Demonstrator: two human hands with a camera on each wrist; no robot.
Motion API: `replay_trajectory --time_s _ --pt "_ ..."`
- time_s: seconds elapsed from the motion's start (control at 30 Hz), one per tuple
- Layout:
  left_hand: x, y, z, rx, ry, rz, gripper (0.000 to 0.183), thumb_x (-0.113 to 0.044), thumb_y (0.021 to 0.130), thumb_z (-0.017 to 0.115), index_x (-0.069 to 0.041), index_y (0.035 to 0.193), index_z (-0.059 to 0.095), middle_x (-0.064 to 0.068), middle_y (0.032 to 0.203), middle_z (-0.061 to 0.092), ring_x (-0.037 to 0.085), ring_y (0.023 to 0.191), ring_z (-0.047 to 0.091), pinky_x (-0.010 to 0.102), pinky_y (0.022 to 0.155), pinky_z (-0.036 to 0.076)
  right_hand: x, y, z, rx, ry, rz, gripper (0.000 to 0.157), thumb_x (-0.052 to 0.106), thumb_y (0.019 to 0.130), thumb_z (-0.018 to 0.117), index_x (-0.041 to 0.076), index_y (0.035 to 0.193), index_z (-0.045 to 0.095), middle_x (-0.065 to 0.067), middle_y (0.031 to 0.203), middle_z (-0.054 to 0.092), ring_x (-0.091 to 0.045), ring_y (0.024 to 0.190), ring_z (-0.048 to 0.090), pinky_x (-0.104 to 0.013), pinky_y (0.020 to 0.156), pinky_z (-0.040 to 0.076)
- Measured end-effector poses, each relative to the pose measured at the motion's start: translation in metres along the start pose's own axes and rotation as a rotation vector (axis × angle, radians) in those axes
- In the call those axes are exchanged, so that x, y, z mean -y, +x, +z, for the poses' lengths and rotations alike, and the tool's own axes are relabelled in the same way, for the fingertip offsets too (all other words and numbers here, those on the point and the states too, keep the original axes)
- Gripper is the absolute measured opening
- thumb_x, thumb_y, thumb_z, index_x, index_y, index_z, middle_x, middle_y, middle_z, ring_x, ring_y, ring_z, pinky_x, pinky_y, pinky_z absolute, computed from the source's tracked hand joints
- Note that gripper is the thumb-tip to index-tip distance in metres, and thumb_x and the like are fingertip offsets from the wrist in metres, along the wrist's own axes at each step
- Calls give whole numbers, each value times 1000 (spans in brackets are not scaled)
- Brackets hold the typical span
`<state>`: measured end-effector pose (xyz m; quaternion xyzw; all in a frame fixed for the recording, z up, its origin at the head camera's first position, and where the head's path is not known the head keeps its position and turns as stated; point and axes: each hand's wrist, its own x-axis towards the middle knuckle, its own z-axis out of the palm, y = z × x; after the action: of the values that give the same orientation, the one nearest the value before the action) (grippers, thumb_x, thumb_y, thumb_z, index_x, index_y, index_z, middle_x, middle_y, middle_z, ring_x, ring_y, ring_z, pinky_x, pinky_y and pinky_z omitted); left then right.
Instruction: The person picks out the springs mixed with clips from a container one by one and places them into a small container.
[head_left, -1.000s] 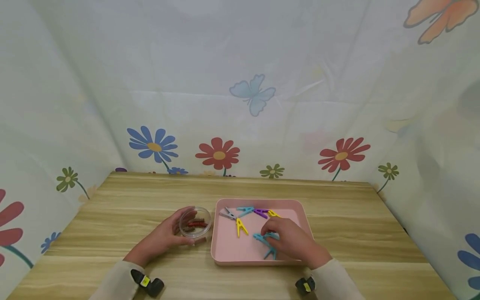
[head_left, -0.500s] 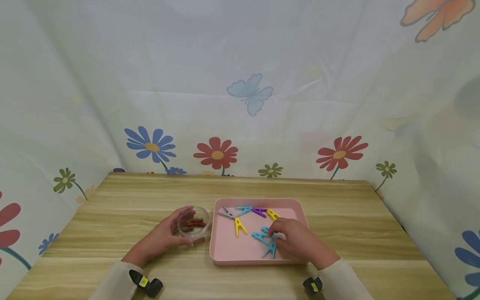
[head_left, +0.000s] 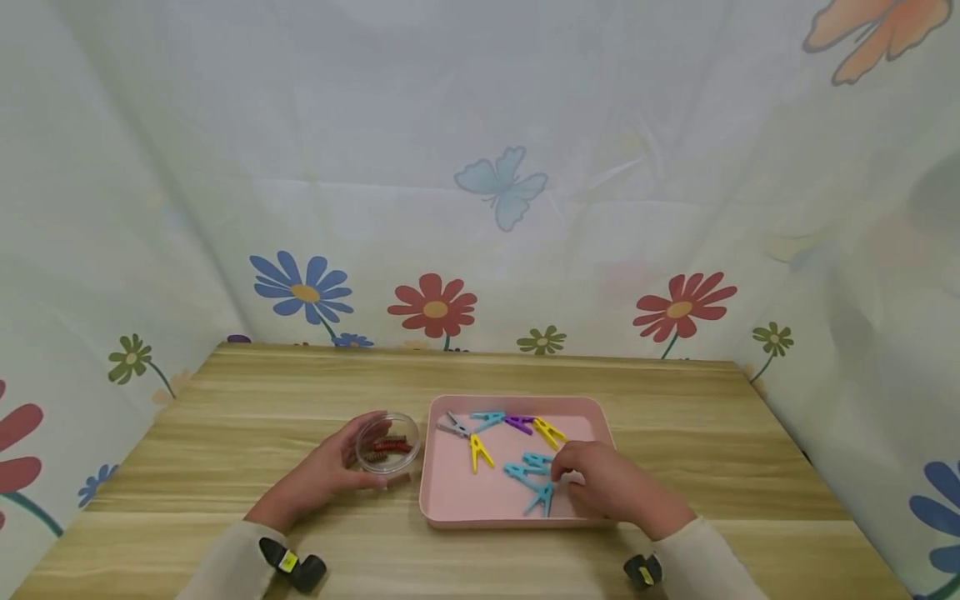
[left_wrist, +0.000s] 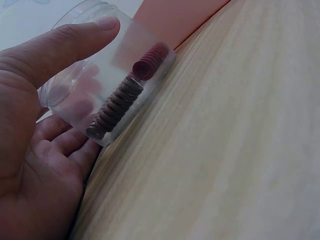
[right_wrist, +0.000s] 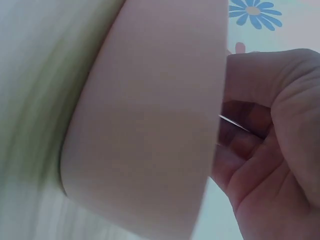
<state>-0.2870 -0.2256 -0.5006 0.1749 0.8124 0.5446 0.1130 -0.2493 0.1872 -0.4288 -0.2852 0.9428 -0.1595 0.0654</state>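
My left hand (head_left: pixel 330 467) holds a clear plastic jar (head_left: pixel 388 468) on the table, thumb on one side and fingers on the other. Inside lie a red coil spring (left_wrist: pixel 150 62) and brown coil springs (left_wrist: pixel 115 107). My right hand (head_left: pixel 611 483) is over the right side of a pink tray (head_left: pixel 480 500), fingers bent beside several light blue clothespins (head_left: pixel 537 460); nothing shows in its grasp. In the right wrist view the tray wall hides its fingertips. Farther back in the tray are a grey clothespin (head_left: pixel 454 426), yellow clothespins (head_left: pixel 481 452) and a purple clothespin (head_left: pixel 519 424).
The tray stands on a wood-grain table (head_left: pixel 300 383), just right of the jar. A white curtain (head_left: pixel 375 208) printed with flowers and butterflies hangs behind the table and at both sides.
My right hand has drawn back to the right, leaving a light blue clothespin in the tray with the other blue ones. The left hand and jar have stayed in place.
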Motion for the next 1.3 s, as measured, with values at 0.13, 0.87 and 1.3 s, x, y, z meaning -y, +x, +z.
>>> replay_trajectory --time_s 0.13,0.87,1.3 --pt "2 0 0 -2 1 -5 92 -33 72 85 -29 147 32 7 152 41 29 144 33 50 116 22 -1 -3 -5 56 20 33 13 5 88 65 16 91 69 9 97 66 -10 92 59 -37 88 54" --pt "-4 0 1 12 -5 -56 91 -35 74 83 -30 148 30 3 155 37 30 145 31 54 117 24 -5 -8 -14 215 -4 162 11 9 88 67 19 84 68 10 78 57 -8 71 52 -25 66 47" --pt "-4 -3 0 14 -35 -14 91 -31 74 84 -28 148 31 8 154 38 29 145 31 49 118 20 -3 -12 -17 264 -90 116 17 6 86 67 19 75 64 8 68 53 -9 64 48 -23 61 42"
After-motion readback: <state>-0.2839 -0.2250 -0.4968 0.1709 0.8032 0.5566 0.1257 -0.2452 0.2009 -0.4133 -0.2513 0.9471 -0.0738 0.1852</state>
